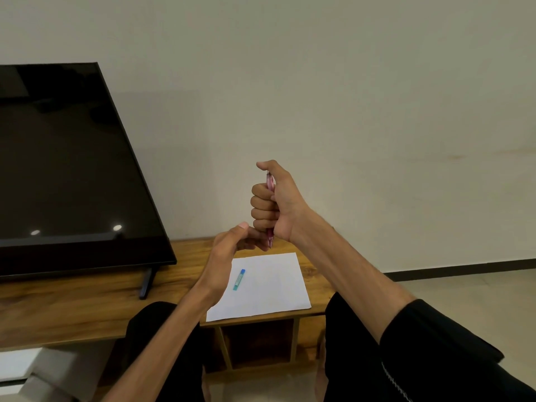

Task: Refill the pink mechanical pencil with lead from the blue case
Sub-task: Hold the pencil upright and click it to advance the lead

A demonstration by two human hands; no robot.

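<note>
My right hand (275, 203) is a fist around the pink mechanical pencil (270, 184), which stands upright above the table with its tip down and my thumb on its top end. My left hand (232, 245) is just below and to the left, its fingers curled near the pencil's tip (270, 242); whether they touch it or hold anything I cannot tell. The blue lead case (239, 280) lies on a white sheet of paper (272, 288) on the table, under my left wrist.
A wooden table (72, 311) with an open shelf (258, 343) below holds a large dark screen (63, 169) on its stand at the left. A plain wall is behind. My knees in black trousers are at the table's front edge.
</note>
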